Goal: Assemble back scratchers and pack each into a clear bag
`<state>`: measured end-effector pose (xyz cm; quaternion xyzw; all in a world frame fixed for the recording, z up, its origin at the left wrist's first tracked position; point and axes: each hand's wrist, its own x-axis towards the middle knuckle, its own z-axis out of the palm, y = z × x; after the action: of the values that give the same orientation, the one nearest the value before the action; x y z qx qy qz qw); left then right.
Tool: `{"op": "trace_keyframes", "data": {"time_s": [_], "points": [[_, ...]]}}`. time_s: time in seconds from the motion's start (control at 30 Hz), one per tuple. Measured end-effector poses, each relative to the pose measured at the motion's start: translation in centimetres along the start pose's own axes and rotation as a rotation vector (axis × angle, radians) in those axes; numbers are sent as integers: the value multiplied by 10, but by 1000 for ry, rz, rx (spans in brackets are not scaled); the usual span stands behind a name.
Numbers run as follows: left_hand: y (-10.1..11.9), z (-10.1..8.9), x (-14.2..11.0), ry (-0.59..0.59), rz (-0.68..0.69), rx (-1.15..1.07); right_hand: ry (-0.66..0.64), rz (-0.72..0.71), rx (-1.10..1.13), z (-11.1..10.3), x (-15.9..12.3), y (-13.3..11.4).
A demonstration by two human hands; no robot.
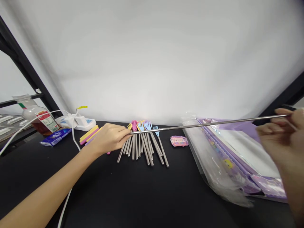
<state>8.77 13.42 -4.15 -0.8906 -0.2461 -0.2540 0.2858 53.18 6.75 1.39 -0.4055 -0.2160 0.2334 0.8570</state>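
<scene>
A long, thin telescopic metal rod (190, 126) spans the space between my two hands, drawn out and sloping up slightly to the right. My left hand (110, 137) is closed around its left end and hides that end. At the far right, my right hand (282, 136), somewhat blurred, pinches the rod's other end. Behind the rod lies a group of back scratchers (141, 126) with blue, yellow, pink and lilac claw heads and metal shafts. Yellow, pink and purple sleeves (89, 134) lie beside my left hand, which partly covers them. A small stack of pink cards (179, 141) sits right of the scratchers.
Clear plastic bags (213, 167) and purple packaging (254, 126) cover the table's right side. On the left are a bottle (39, 118) of dark liquid, a blue packet (55, 136) and a white power strip (87, 124). A white cable (74, 139) crosses the black table (147, 196).
</scene>
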Motion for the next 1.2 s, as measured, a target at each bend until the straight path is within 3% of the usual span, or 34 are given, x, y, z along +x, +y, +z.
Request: {"op": "trace_keyframes", "data": {"time_s": [0.07,0.17,0.27,0.33,0.4,0.53,0.63,0.77,0.93,1.2], "points": [[4,-2,0,51,-10,34,-63,172,23,22,-31,11],[14,-3,1,80,-9,38,-237,251,-56,46,-77,36],[27,-1,4,91,24,8,-468,335,-70,54,-108,58],[33,1,5,74,44,-15,-560,341,-97,54,-113,64],[35,2,6,54,42,-33,-528,293,-83,52,-105,61],[26,-1,4,49,13,-34,-251,107,10,42,-68,40],[20,-2,5,43,13,-48,-151,106,34,35,-47,29],[17,0,10,69,19,-54,-90,104,70,31,-40,22],[13,3,23,96,22,-71,-107,81,98,27,-37,24],[35,11,35,81,22,-133,-370,150,59,33,-58,43]]}}
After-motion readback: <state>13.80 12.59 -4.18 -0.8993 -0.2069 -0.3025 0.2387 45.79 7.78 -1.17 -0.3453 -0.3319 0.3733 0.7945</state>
